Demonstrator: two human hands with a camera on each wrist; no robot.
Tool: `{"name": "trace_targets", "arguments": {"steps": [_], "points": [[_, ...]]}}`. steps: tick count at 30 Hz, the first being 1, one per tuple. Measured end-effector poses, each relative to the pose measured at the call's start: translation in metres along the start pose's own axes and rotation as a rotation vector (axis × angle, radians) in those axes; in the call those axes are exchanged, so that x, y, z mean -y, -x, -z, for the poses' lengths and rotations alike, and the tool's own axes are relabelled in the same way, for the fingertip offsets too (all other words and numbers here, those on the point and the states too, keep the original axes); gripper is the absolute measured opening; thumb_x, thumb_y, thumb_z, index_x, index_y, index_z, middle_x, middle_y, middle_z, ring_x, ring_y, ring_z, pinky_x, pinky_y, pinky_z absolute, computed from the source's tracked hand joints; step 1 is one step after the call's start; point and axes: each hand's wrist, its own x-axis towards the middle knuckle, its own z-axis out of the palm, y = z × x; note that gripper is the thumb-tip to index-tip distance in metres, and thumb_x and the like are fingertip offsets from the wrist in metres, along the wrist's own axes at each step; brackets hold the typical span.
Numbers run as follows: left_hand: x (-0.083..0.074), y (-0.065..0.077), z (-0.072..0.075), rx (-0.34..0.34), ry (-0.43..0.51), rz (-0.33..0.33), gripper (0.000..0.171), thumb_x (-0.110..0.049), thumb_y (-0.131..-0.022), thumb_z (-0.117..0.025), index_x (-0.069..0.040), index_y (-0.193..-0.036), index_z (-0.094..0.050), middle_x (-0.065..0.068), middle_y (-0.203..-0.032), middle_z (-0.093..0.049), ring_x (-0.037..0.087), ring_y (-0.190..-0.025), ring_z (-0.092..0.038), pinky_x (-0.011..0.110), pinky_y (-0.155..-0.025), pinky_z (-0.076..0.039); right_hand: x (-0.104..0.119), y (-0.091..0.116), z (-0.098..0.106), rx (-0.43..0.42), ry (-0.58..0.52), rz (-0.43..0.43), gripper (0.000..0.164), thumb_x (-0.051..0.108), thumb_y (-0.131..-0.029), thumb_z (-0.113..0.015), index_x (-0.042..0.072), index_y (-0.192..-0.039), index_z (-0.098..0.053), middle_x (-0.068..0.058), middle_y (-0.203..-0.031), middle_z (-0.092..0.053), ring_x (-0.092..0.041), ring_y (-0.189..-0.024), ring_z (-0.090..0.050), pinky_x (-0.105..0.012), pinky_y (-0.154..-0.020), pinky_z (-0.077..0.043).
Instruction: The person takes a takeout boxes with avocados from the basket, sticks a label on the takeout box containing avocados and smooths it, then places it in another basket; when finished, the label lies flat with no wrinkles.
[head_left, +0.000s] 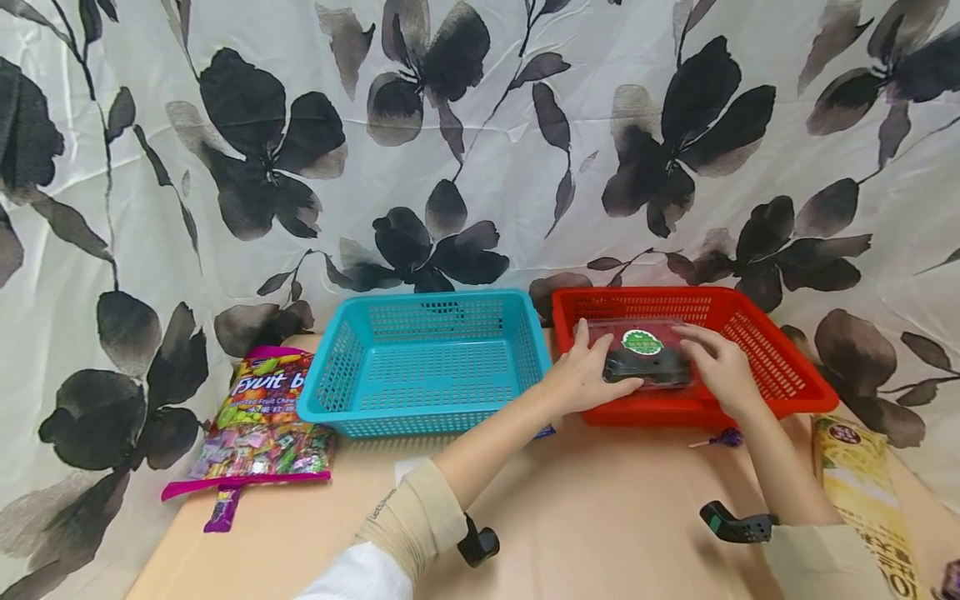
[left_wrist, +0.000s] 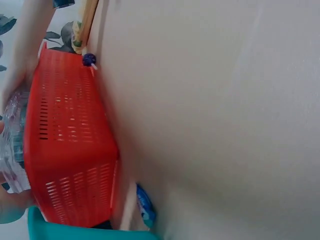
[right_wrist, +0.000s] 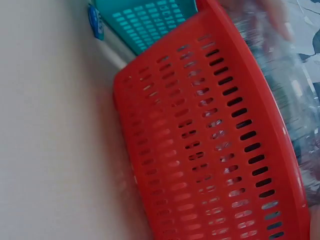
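Note:
A clear plastic box [head_left: 647, 352] with dark contents and a round green-and-white label is held between both hands. It sits at the mouth of the red basket [head_left: 783, 367], tilted toward the head camera. My left hand [head_left: 585, 377] grips its left side, thumb along the front. On the opposite side, my right hand [head_left: 722, 368] holds the box with fingers over the top edge. Both wrist views show the clear box [left_wrist: 14, 145] beyond the basket's rim, with the perforated red wall [right_wrist: 195, 140] in front. What lies beneath the box is mostly hidden.
Left of the red basket stands a teal basket [head_left: 431, 375]. A fruit chews bag [head_left: 262, 425] and a small purple packet [head_left: 222, 509] lie farther left. A purple lollipop [head_left: 727, 437], yellow bag [head_left: 862, 487] and blue wrapper [left_wrist: 145, 205] are on the table.

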Motion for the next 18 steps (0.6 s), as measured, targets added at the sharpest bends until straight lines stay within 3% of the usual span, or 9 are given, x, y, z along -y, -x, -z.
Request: {"name": "trace_targets", "arguments": {"steps": [3, 5, 12, 18], "points": [[-0.001, -0.001, -0.003, 0.022, -0.048, 0.013, 0.078, -0.062, -0.074, -0.053, -0.019, -0.136, -0.032, 0.013, -0.147, -0.015, 0.022, -0.099, -0.059, 0.030, -0.078, -0.050, -0.004, -0.003, 0.000, 0.079, -0.037, -0.010, 0.043, 0.038, -0.091, -0.043, 0.011, -0.125, -0.051, -0.015, -0.124, -0.050, -0.001, -0.092, -0.046, -0.010, -0.074, -0.040], [-0.004, -0.003, -0.006, 0.056, -0.107, 0.017, 0.077, -0.062, -0.077, -0.049, -0.017, -0.137, -0.031, 0.014, -0.146, -0.017, 0.020, -0.097, -0.059, 0.028, -0.077, -0.051, -0.007, -0.004, 0.002, 0.131, -0.042, -0.026, 0.046, 0.039, -0.092, -0.043, 0.009, -0.126, -0.049, -0.017, -0.124, -0.049, -0.005, -0.093, -0.046, -0.010, -0.074, -0.040], [-0.018, -0.007, -0.009, 0.200, -0.299, 0.085, 0.069, -0.059, -0.084, -0.037, -0.017, -0.139, -0.028, 0.011, -0.145, -0.022, 0.021, -0.109, -0.054, 0.031, -0.084, -0.048, -0.018, -0.010, 0.004, 0.306, -0.014, -0.071, 0.051, 0.040, -0.092, -0.041, 0.006, -0.130, -0.043, -0.022, -0.127, -0.043, -0.032, -0.106, -0.042, -0.048, -0.084, -0.041], [-0.030, -0.011, -0.015, 0.196, -0.419, 0.082, 0.062, -0.052, -0.088, -0.036, -0.014, -0.136, -0.035, 0.013, -0.140, -0.032, 0.022, -0.103, -0.057, 0.031, -0.084, -0.048, -0.021, -0.013, 0.007, 0.359, 0.025, -0.079, 0.053, 0.041, -0.091, -0.043, 0.003, -0.129, -0.042, -0.024, -0.128, -0.040, -0.038, -0.112, -0.039, -0.059, -0.091, -0.032]]}}
